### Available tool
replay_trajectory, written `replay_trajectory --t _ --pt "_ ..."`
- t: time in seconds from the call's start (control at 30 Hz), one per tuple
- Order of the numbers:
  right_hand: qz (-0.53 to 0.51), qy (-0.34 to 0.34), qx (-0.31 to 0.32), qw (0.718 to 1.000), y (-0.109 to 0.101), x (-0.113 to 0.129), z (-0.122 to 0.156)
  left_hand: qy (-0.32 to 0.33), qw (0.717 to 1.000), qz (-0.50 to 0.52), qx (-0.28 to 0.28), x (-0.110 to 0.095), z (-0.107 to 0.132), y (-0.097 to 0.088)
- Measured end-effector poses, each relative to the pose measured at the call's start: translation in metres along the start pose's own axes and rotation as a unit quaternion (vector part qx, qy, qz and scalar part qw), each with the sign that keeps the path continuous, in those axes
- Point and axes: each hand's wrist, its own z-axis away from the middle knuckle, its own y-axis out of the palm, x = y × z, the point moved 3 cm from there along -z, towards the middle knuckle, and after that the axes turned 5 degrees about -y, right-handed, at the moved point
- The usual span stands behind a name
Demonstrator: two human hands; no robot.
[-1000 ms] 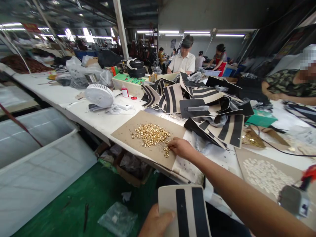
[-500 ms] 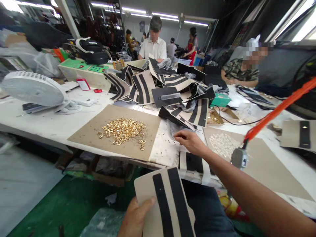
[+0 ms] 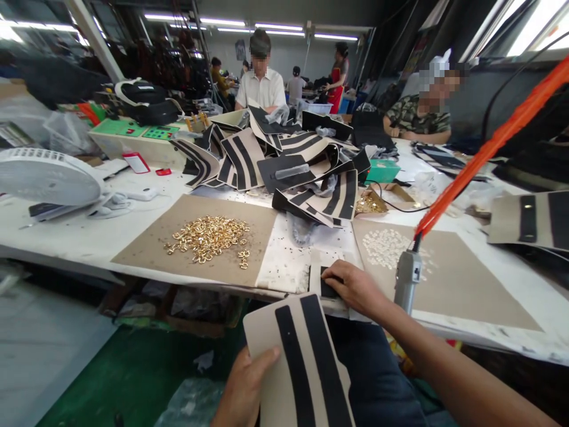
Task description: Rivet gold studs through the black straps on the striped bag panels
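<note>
Low in front of me, my left hand [image 3: 251, 379] grips a beige panel [image 3: 269, 350] with two black strips, thumb on its face and fingers behind. My right hand [image 3: 355, 287] is at the table's front edge, its fingers closed together at the black part of another beige-and-black panel [image 3: 315, 271] lying there. Whatever is between those fingertips is too small or hidden to make out. Left of that panel, a pile of gold metal rings [image 3: 208, 237] lies on a brown board [image 3: 151, 255]. To the right, small whitish pieces [image 3: 384, 249] are scattered on another brown board [image 3: 480, 284].
A heap of striped panels [image 3: 288, 160] covers the table's back middle. At left lies a white fan [image 3: 48, 175]. A grey tool [image 3: 406, 279] hangs from an orange cord [image 3: 480, 160] close to my right forearm. Co-workers sit across the table and at right.
My right hand has come down and toward me, from beside the heap to the panel at the table edge. The left hand still holds its panel. My view has shifted slightly right.
</note>
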Motion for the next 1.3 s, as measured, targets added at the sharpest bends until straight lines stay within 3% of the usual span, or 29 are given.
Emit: replay_trajectory --t 0.13,0.33,0.67,0.93,1.17,1.3 --pt "0.023 0.046 0.017 0.999 -0.002 0.0 -0.001 0.002 1.0 0.001 -0.002 -0.002 0.004 0.006" --pt "0.036 0.095 -0.04 0.994 0.001 -0.002 0.001 0.004 1.0 -0.005 -0.007 -0.006 0.007 0.015" --pt "0.133 0.069 -0.035 0.988 0.001 0.004 0.006 0.004 1.0 0.004 -0.028 -0.009 0.005 0.014" --pt "0.251 0.012 0.068 0.966 -0.008 0.018 -0.01 0.007 1.0 -0.017 0.008 -0.012 -0.001 0.016" --pt "0.231 0.016 0.017 0.973 -0.003 0.015 0.004 0.027 0.996 -0.065 0.047 -0.013 -0.003 0.016" --pt "0.243 0.0 0.034 0.97 -0.005 0.021 0.006 0.045 0.996 -0.064 0.046 -0.018 0.0 0.027"
